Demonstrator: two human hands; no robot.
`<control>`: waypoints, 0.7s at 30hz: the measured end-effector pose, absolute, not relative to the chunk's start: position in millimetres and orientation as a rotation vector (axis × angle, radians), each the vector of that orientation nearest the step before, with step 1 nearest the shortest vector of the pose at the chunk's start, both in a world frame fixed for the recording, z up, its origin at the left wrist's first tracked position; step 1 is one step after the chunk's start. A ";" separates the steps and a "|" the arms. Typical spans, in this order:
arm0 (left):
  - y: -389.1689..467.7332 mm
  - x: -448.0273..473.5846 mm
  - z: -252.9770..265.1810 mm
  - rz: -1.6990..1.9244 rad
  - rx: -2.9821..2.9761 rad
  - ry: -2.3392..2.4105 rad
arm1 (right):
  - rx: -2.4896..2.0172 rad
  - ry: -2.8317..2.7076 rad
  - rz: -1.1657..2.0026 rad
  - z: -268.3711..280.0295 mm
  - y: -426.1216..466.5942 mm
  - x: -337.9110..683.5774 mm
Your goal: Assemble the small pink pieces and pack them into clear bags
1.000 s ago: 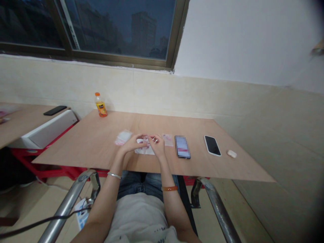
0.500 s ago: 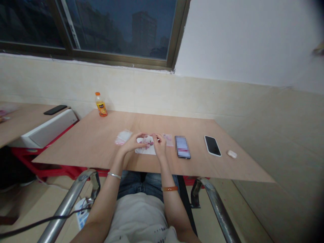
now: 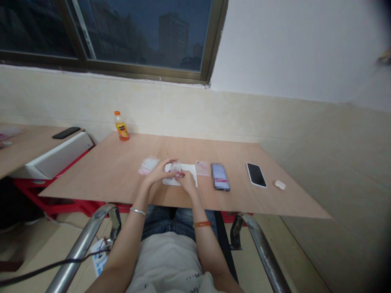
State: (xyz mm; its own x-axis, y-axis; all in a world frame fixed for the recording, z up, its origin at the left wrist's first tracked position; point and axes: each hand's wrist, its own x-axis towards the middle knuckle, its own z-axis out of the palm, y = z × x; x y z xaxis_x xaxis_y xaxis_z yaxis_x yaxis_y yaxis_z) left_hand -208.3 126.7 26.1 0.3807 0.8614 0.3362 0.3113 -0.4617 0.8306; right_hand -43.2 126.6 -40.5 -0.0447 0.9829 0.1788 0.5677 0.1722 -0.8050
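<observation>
My left hand (image 3: pixel 158 173) curls its fingers and thumb around a small clear plastic bag (image 3: pixel 176 167), held above a white sheet of paper (image 3: pixel 193 170). Right at the lower edge of the bag is my right hand (image 3: pixel 187 181), its fingertips pinched together. What they pinch is too small to make out. Small reddish bits show by the fingers. To the left of the left hand lies a stack of clear plastic bags (image 3: pixel 148 165). A flat clear bag with pinkish contents (image 3: pixel 201 168) rests just right of the paper.
On the table (image 3: pixel 244 203) are a phone with a lit screen (image 3: pixel 220 177), a white-framed phone (image 3: pixel 256 175) and a small white case (image 3: pixel 280 185). An orange drink bottle (image 3: pixel 121 127) stands at the back left. Metal armrests (image 3: pixel 265 248) flank me.
My right hand has moved left and down, from the upper right of the bag to its lower edge, uncovering the right side of the paper. My left hand stays in place.
</observation>
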 end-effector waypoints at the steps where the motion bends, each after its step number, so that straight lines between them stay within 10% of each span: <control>1: 126.7 -208.5 26.1 1.037 1.967 1.013 | -1.508 -1.725 0.704 -41.3 125.7 -44.8; 21: 124.9 -199.2 34.6 1.003 1.855 1.085 | -1.555 -1.791 0.667 -49.0 127.5 -45.8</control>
State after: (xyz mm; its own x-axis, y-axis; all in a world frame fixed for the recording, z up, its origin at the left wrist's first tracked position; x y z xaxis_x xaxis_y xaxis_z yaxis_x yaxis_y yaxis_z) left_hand -199.2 124.9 34.6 0.3335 0.9091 0.2497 0.3204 -0.3584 0.8769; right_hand -45.8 127.5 -49.0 -0.0701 0.9859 0.1517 0.6463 0.1607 -0.7460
